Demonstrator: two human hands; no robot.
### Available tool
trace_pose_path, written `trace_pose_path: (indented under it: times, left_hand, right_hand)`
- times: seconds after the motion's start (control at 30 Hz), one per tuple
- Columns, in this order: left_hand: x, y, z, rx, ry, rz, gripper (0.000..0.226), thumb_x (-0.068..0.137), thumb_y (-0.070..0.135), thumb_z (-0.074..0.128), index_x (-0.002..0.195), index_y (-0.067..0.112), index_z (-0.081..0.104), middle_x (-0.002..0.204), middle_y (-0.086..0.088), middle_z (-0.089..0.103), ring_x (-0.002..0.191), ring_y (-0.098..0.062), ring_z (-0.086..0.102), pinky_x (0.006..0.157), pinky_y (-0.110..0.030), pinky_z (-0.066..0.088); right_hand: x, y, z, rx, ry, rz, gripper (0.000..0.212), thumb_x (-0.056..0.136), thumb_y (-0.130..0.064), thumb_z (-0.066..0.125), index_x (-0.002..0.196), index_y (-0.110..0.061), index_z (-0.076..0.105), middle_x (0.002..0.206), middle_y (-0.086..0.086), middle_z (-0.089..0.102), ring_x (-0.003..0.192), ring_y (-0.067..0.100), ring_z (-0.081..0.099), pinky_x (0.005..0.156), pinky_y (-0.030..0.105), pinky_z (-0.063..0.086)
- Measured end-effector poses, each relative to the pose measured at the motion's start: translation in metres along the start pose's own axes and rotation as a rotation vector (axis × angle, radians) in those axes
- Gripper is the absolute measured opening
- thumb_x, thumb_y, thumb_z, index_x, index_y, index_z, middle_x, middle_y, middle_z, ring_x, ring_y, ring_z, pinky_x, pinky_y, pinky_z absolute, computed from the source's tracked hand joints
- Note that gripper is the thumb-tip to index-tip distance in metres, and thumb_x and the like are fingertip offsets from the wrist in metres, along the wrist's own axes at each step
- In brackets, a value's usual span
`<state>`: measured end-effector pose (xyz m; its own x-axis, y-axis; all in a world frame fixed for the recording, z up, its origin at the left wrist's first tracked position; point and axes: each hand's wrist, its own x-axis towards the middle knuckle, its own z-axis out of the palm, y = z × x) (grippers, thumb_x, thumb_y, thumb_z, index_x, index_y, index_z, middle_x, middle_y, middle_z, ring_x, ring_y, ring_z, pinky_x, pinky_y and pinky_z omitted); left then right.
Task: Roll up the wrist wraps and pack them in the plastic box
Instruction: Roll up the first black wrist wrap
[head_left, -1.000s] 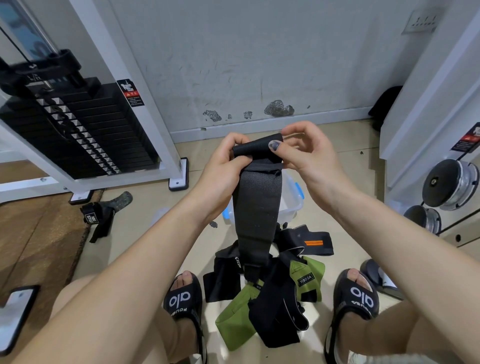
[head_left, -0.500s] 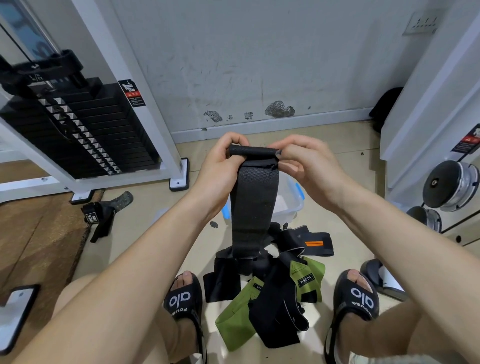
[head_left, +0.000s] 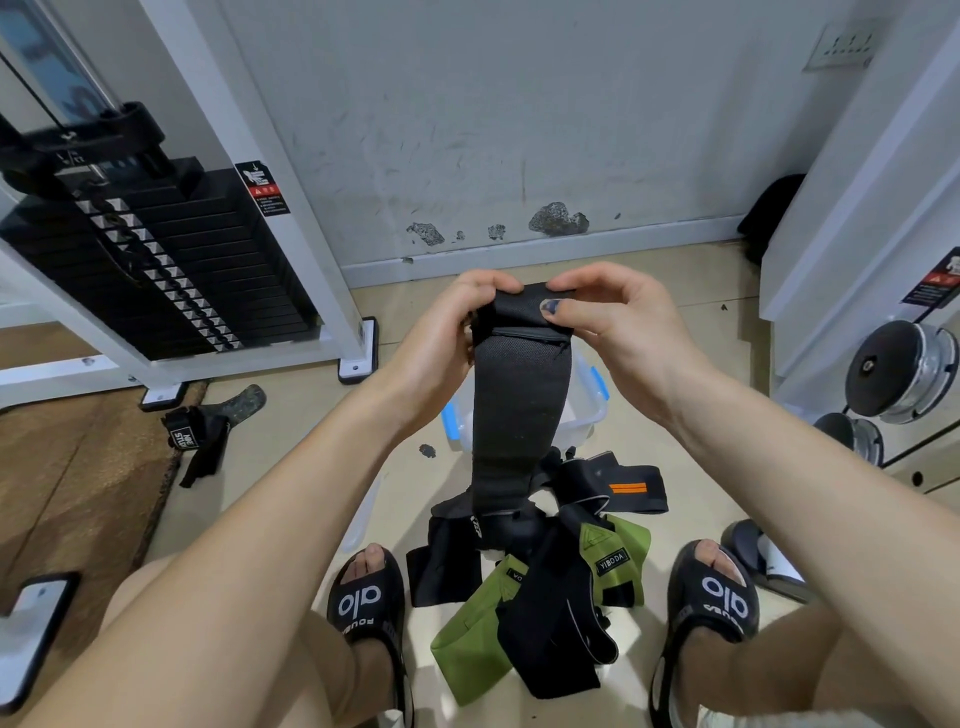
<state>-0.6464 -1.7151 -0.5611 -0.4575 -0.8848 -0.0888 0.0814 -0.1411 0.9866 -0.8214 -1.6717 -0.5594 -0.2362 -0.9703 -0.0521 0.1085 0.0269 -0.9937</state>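
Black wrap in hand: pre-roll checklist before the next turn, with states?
1. Left hand holds the black wrap at its top end: ok.
2. Right hand pinches the same end: ok.
3. Top end folded over to start the roll: ok.
4. Tail hangs free of the pile of wraps on the floor: not ok, its lower end reaches the pile.
5. Plastic box open: cannot tell, mostly hidden behind the wrap.
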Motion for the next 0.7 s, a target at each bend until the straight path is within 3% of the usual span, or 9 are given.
trace_pose_path:
  times: [0.1,0.23,0.3,0.37,0.47,0.6,0.7]
  left_hand:
    - [-0.002,-0.006,0.0,0.175,0.052,0.073,0.016,0.087,0.031,0.065,0.103,0.028,0.064,0.097,0.003,0.067,0.091,-0.015,0.063,0.084,-0.034,0.048]
    - [-0.003,-0.009,-0.001,0.187,0.095,0.115,0.019,0.093,0.012,0.061,0.105,0.027,0.061,0.098,0.001,0.07,0.089,-0.016,0.066,0.082,-0.037,0.051]
    - [-0.002,-0.008,-0.001,0.186,0.112,0.137,0.02,0.092,0.015,0.062,0.108,0.028,0.061,0.103,0.0,0.07,0.092,-0.015,0.066,0.084,-0.034,0.052]
    - [-0.001,-0.009,-0.002,0.219,0.14,0.156,0.021,0.099,0.013,0.062,0.115,0.026,0.058,0.104,0.002,0.069,0.093,-0.011,0.066,0.086,-0.031,0.054]
    - [-0.002,-0.012,-0.002,0.317,0.186,0.177,0.017,0.104,0.017,0.06,0.12,0.021,0.057,0.102,0.002,0.07,0.094,-0.012,0.068,0.092,-0.039,0.057]
    - [-0.003,-0.012,0.001,0.414,0.22,0.209,0.015,0.104,0.024,0.059,0.117,0.018,0.057,0.1,0.002,0.071,0.094,-0.015,0.068,0.093,-0.05,0.057]
    - [-0.005,-0.011,0.002,0.455,0.239,0.23,0.012,0.105,0.025,0.058,0.114,0.017,0.057,0.1,0.001,0.071,0.096,-0.017,0.069,0.092,-0.05,0.056]
  right_hand:
    - [-0.002,0.001,0.001,-0.09,-0.01,-0.076,0.021,0.076,-0.003,0.082,0.091,-0.016,0.074,0.091,0.009,0.068,0.088,0.018,0.066,0.092,0.039,0.055]
    - [-0.005,0.002,0.002,-0.104,-0.008,-0.071,0.032,0.086,0.0,0.077,0.115,-0.012,0.069,0.076,-0.014,0.068,0.078,0.001,0.067,0.082,0.021,0.055]
    - [-0.005,0.004,0.004,-0.04,-0.024,-0.014,0.031,0.09,-0.005,0.076,0.118,-0.01,0.064,0.08,-0.006,0.069,0.08,0.01,0.07,0.086,0.029,0.058]
    - [-0.007,0.004,0.006,-0.044,-0.032,-0.004,0.017,0.095,-0.01,0.071,0.11,-0.011,0.063,0.087,0.008,0.071,0.079,0.014,0.069,0.077,0.029,0.06]
    - [-0.008,0.008,0.007,-0.153,0.011,-0.066,0.011,0.097,-0.016,0.07,0.104,-0.008,0.067,0.097,0.026,0.071,0.08,0.02,0.069,0.075,0.037,0.063]
    - [-0.01,0.017,0.012,-0.218,0.108,-0.151,0.011,0.093,-0.027,0.072,0.098,-0.017,0.075,0.089,0.017,0.074,0.079,0.023,0.07,0.084,0.053,0.061]
    - [-0.012,0.021,0.016,-0.173,0.054,-0.144,0.025,0.092,-0.038,0.065,0.105,-0.02,0.077,0.1,0.022,0.072,0.087,0.029,0.068,0.09,0.062,0.055]
